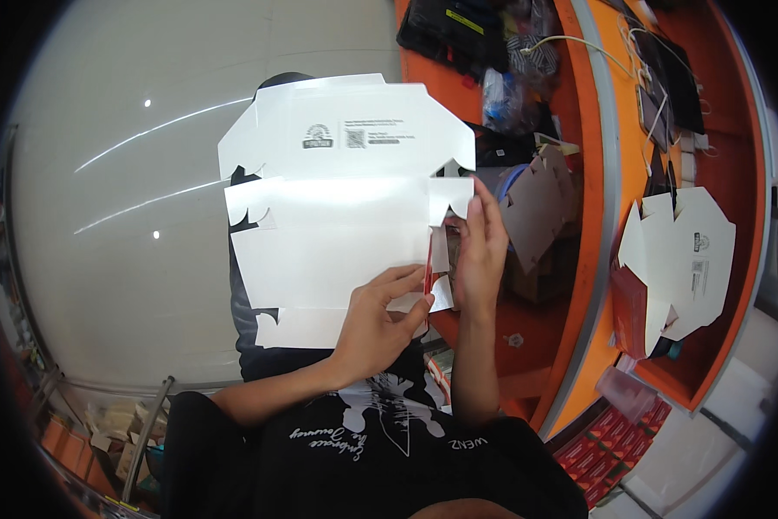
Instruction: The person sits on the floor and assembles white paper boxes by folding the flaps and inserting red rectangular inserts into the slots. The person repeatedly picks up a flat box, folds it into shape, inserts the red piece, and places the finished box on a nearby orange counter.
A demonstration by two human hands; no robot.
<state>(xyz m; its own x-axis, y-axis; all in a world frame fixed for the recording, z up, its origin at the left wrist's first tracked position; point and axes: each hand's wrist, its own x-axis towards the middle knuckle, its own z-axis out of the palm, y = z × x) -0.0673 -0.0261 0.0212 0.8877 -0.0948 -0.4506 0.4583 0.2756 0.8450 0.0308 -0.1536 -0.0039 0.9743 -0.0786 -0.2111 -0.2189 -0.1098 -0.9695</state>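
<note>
A large white die-cut cardboard box blank lies across my lap, its printed flap pointing away from me. Notches and tabs line its left and right sides. Near the lower right of the blank, my left hand pinches a folded edge that shows a thin red strip. My right hand is closed around the right edge, by a small white tab that stands folded. Part of the right side panel is hidden behind the fingers.
At the right, a similar white and red cardboard blank, partly folded, rests on the orange counter. Red boxes stand below it, near a clear plastic container. An orange shelf holds bags, a black case and a brown cardboard piece.
</note>
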